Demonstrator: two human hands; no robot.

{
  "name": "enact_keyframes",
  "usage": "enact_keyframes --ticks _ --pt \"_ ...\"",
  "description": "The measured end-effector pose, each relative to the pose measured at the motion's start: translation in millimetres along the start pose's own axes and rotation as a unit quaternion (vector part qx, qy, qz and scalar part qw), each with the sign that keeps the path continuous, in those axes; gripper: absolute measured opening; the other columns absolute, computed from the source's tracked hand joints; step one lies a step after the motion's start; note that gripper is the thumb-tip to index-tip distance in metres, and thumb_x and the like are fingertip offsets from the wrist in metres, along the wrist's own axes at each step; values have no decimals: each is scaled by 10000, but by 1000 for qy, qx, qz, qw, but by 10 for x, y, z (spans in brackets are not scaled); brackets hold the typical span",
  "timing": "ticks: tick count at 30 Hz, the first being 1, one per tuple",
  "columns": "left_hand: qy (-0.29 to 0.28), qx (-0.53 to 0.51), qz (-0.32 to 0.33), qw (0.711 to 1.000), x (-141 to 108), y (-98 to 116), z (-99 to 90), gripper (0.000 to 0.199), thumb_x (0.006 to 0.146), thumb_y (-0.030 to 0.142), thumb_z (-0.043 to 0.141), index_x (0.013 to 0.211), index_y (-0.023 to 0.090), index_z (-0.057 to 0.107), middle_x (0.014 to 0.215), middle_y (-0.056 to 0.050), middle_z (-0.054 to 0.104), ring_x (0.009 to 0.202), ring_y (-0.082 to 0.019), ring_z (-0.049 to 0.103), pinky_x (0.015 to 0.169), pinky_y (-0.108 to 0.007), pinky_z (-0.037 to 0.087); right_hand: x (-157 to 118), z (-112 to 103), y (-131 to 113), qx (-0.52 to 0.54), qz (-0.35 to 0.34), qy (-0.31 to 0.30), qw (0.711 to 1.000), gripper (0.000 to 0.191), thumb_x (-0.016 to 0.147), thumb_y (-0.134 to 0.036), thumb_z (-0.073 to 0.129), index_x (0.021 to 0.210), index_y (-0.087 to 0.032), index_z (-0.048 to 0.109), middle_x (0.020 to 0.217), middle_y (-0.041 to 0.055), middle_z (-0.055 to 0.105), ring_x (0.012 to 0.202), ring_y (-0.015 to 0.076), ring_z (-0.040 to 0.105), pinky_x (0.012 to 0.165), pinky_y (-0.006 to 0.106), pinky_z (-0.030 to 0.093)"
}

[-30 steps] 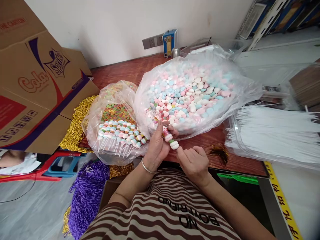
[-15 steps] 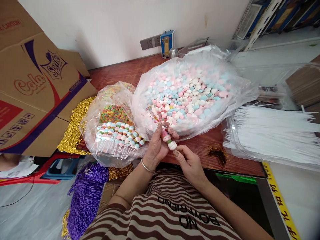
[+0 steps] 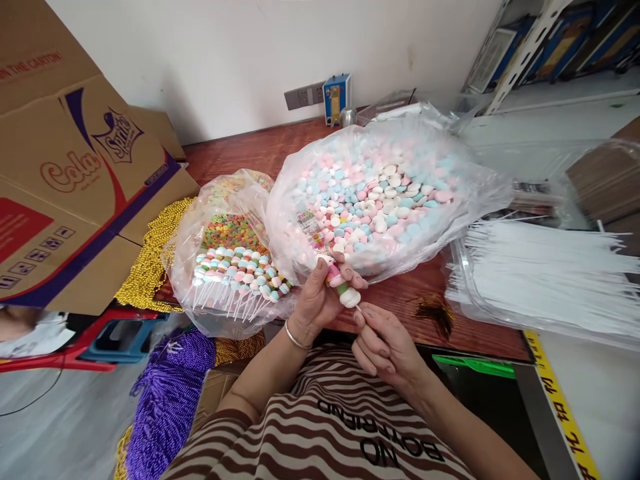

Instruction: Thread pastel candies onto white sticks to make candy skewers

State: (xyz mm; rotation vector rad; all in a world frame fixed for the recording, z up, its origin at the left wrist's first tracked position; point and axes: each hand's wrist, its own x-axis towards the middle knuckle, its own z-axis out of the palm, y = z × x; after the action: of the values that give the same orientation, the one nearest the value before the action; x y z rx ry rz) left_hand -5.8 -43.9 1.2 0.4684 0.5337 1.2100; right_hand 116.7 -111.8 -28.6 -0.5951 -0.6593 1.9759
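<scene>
My left hand [image 3: 320,297], with a bangle at the wrist, is closed around a candy skewer [image 3: 343,288] of pink, green and white pieces. Just below the bottom white piece, my right hand [image 3: 385,343] pinches the short bit of stick that shows. Beyond my left hand, a small printed clear wrapper [image 3: 311,230] lies over the bag of candies. That large clear bag [image 3: 290,193] is full of pink, blue and white button-shaped candies. Left of my hands, finished-looking candy skewers [image 3: 245,273] with white sticks lie in rows on a bag [image 3: 180,260] of small colourful rings.
White sticks [image 3: 545,273] fill a clear tray at the right. Gold twist ties [image 3: 434,315] lie near the table edge. A cardboard box [image 3: 75,200] stands left, by yellow bead strings [image 3: 155,260] and purple ones [image 3: 167,400]. Part of another person's arm [image 3: 17,323] shows far left.
My right hand has shifted slightly right and down, and its fingers now curl around the stick's end. A bit of stick shows below the white candy. The wrapper's print shows more clearly.
</scene>
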Motion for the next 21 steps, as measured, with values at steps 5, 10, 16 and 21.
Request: enact_keyframes --ticks 5,10,16,21 --pt "-9 36 2 999 43 146 -2 464 769 539 813 1092 231 686 999 -70 724 985 -232 702 914 -376 542 51 -14 -10 -16 -27 41 999 277 902 -449 717 846 -189 641 429 -149 319 321 29 211 404 191 382" --pt "38 21 86 995 104 327 82 310 837 414 791 1055 212 703 762 2 675 779 -149 690 813 -284 552 49 -131 -63 -268 -123 115 948 264 967 -459 627 882 -210 637 477 -94 425 398 81 354 440 227 362" --pt "136 -41 60 988 181 228 105 126 918 277 728 935 169 664 658 60 560 581 -54 577 653 -185 520 114 -338 -55 -675 -414 106 601 119 950 -172 598 1002 -220 694 643 2 659 583 139 577 748 325 503" --pt "138 -53 63 987 166 93 106 205 938 357 696 875 174 629 683 46 568 589 -71 579 668 -217 538 152 -237 -58 -526 -304 135 783 129 969 -330 599 935 -221 659 583 -16 613 488 135 536 591 303 494"
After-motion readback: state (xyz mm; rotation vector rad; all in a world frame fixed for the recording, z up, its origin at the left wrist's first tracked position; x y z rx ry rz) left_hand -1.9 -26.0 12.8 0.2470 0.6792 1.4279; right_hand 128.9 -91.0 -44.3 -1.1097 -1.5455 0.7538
